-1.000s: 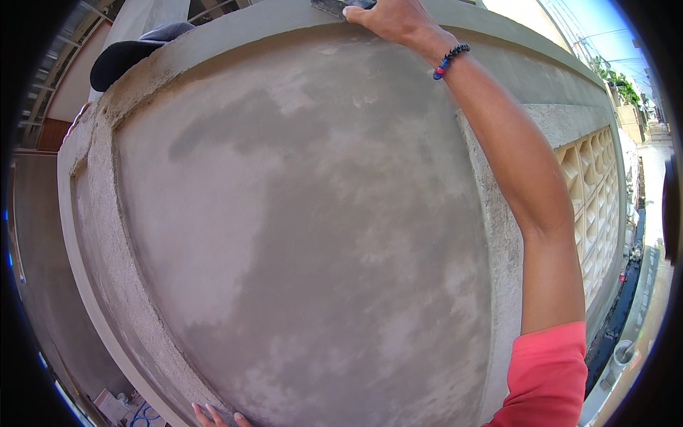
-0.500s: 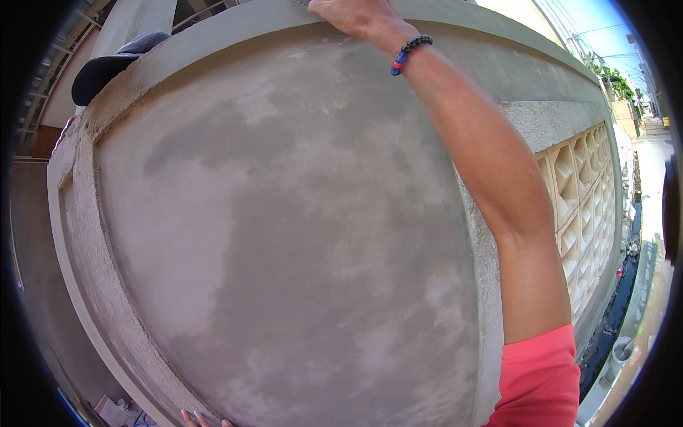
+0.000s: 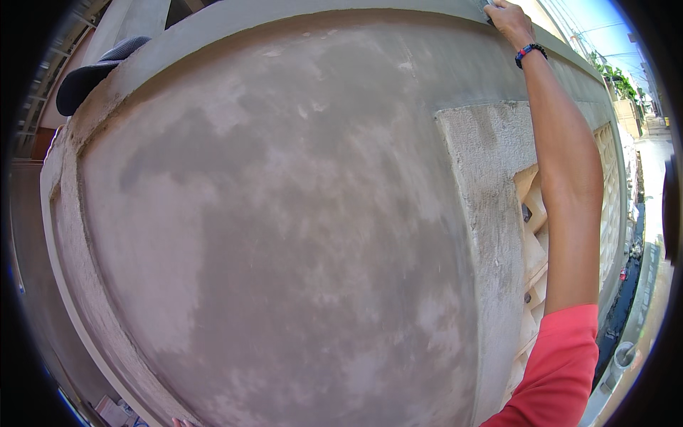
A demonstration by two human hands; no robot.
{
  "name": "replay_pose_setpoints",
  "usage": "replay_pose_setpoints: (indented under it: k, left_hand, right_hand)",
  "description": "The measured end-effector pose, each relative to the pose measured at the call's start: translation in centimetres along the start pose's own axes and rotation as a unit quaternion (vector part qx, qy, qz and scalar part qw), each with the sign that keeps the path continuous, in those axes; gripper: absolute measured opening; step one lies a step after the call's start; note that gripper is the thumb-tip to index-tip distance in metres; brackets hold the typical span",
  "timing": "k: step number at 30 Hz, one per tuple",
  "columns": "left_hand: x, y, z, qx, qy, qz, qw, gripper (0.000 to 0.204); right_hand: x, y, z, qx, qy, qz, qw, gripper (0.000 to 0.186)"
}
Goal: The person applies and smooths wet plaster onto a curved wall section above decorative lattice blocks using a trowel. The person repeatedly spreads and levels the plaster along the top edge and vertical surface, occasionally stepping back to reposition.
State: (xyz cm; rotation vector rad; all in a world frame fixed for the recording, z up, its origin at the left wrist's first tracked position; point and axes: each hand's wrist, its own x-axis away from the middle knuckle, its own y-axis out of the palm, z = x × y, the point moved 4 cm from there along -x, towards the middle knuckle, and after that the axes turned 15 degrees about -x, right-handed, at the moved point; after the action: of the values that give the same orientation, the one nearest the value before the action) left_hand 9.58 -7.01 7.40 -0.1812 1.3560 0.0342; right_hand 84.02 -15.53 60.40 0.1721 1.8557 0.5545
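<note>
Fingers of right hand (image 3: 512, 25) folded in tightly with barely any gap, clamped on 1 dark tool (image 3: 489, 13) at the upper right of the frame. Mostly hidden behind that hand, with only a small dark edge visible at the grey top ledge (image 3: 213, 25); exact contact too small to make out. At the bottom edge, left of centre, only a few fingertips of left hand (image 3: 182, 423), near the lower end of 1 rough strip (image 3: 75, 228); cannot tell whether apart or together, or whether holding anything.

Count of hands: 2. Across the middle of the frame, 1 large wall panel (image 3: 299, 235), patchy in light and dark grey. On the right wrist, 1 beaded bracelet (image 3: 531, 53); farther down that arm, toward the lower right, 1 red sleeve (image 3: 551, 363). At the upper left, 1 dark-brimmed cap (image 3: 84, 85) on the wall's corner. Right of centre, 1 cream lattice screen (image 3: 535, 263), partly behind the forearm, bordered by 1 rough pale band (image 3: 491, 185).
</note>
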Motion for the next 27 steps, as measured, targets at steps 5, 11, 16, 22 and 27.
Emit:
replay_pose_setpoints:
  k: [5, 11, 16, 22, 27]
  left_hand:
    - [0.2, -1.5, 1.0, 0.001, 0.014, -0.001, 1.0, 0.056]
    - [-0.1, -0.5, 3.6, 0.031, 0.035, 0.002, 0.999, 0.055]
    - [-0.4, -3.3, 3.6, 0.018, 0.036, 0.006, 0.999, 0.055]
    - [0.3, -2.1, 3.6, 0.034, 0.034, 0.002, 0.999, 0.055]
    - [-2.0, 1.3, 0.3, 0.032, 0.062, 0.005, 0.998, 0.054]
  right_hand:
    - [4.4, 4.6, -11.0, -0.188, -0.152, -0.048, 0.969, 0.037]
    - [8.4, 5.7, -17.7, -0.246, -0.286, -0.102, 0.92, 0.044]
    - [1.6, 3.3, -2.8, -0.121, -0.193, 0.043, 0.973, 0.039]
    - [-4.8, -0.7, 11.0, 0.111, -0.056, -0.004, 0.992, 0.035]
    - [0.5, 2.7, -0.8, -0.051, -0.114, -0.016, 0.992, 0.036]
